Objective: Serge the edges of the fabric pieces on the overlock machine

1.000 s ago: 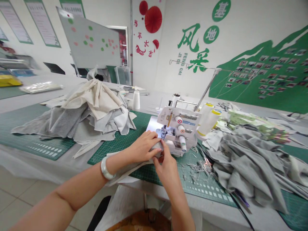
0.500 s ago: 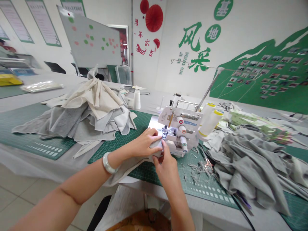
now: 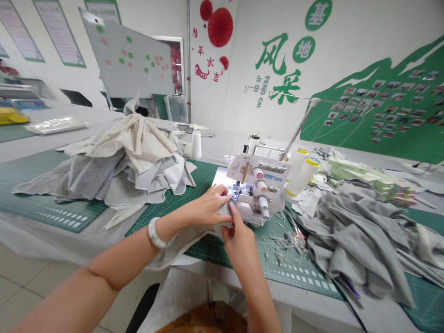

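A white overlock sewing machine (image 3: 256,178) with its lamp lit stands on a green cutting mat (image 3: 215,252). Grey fabric (image 3: 185,240) runs from the machine's needle area down over the table edge. My left hand (image 3: 211,206), a pale bangle on its wrist, lies on the fabric just left of the needle area, fingers pressing it. My right hand (image 3: 238,231) pinches the fabric's near edge between thumb and fingers, in front of the presser foot. Both hands are close together. The exact stitching point is partly hidden by the fingers.
Left of the machine rises a pile of beige and grey cloth (image 3: 128,152), with a white thread cone (image 3: 196,144) beside it. Scissors (image 3: 299,237), thread scraps (image 3: 282,243) and a heap of grey cloth (image 3: 360,236) lie to the right. Thread cones (image 3: 301,178) stand behind the machine.
The whole view has shifted slightly. Both hands remain at the machine on the fabric, with the right fingertips moved slightly.
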Demonstrator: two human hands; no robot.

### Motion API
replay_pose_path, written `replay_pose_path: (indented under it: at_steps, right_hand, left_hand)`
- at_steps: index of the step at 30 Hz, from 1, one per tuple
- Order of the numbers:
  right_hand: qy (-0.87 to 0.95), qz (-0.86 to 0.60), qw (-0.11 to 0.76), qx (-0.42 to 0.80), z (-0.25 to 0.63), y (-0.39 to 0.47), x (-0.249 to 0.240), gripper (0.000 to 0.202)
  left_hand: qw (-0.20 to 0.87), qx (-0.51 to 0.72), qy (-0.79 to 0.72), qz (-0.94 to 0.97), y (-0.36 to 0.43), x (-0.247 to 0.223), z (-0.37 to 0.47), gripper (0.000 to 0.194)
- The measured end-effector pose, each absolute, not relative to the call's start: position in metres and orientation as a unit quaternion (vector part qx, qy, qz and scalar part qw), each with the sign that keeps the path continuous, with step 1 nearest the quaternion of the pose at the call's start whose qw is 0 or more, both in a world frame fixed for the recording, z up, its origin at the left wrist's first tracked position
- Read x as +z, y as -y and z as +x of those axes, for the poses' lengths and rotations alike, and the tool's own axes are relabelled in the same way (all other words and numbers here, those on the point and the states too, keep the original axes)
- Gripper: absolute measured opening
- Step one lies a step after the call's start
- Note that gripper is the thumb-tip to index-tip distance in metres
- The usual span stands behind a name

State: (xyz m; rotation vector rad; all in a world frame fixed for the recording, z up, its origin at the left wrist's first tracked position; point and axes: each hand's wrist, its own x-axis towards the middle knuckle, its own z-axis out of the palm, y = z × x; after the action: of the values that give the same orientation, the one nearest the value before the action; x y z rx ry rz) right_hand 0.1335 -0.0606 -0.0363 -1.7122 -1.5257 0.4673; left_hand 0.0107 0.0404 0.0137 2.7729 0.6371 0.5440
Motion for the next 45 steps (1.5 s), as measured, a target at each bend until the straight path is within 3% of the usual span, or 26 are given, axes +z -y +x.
replay_pose_path:
  at_steps: [11,15,24,26,31,35,45]
  right_hand:
    - [0.596,-0.720,0.305,0.181,0.136,0.064,-0.029,0.070]
    - [0.602,-0.722,0.293,0.172,0.136,0.063,-0.029,0.069]
    - [0.608,-0.737,0.255,0.148,0.133,0.064,-0.024,0.071]
    - [0.611,-0.738,0.248,0.142,0.132,0.065,-0.023,0.072]
    - [0.609,-0.734,0.255,0.162,0.133,0.065,-0.024,0.072]
    - [0.614,-0.723,0.277,0.154,0.134,0.066,-0.027,0.072]
    - [0.614,-0.731,0.260,0.146,0.132,0.066,-0.024,0.073]
  left_hand:
    - [0.171,0.190,-0.224,0.940,-0.051,0.014,0.012,0.043]
    - [0.242,0.215,-0.205,0.924,-0.060,0.017,0.007,0.045]
    - [0.462,0.513,-0.372,0.620,-0.111,0.054,0.025,0.015]
    - [0.511,0.490,-0.388,0.590,-0.131,0.062,0.039,0.010]
    - [0.605,0.355,-0.382,0.602,-0.165,0.068,0.073,0.021]
    - [0.629,0.292,-0.378,0.614,-0.171,0.067,0.090,0.021]
    - [0.602,0.319,-0.330,0.654,-0.147,0.063,0.084,0.024]
